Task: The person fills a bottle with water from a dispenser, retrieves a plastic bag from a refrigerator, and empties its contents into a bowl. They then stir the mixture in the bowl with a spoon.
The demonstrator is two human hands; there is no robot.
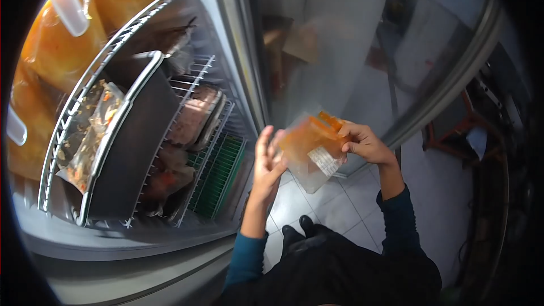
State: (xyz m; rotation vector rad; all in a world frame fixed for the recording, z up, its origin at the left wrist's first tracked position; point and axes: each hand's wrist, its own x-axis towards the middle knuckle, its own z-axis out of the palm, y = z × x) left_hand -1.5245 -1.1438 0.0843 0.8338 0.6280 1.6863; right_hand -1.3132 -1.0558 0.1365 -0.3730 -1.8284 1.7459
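Note:
A clear plastic bag (303,147) smeared with something orange hangs in front of me, with a white printed label (323,161) on its lower part. My right hand (365,143) pinches the bag's upper right edge between thumb and fingers. At its left side is my left hand (265,164), fingers spread and raised, the thumb right at the edge of the plastic. Part of those left fingers is hidden behind the bag.
To the left an open fridge holds wire shelves (211,153), a dark tray (136,141) with a bag of food (97,130), packed meat (195,114), and large orange-filled bags (65,39) on top. A glass door (345,28) stands ahead. Below is a tiled floor (340,207).

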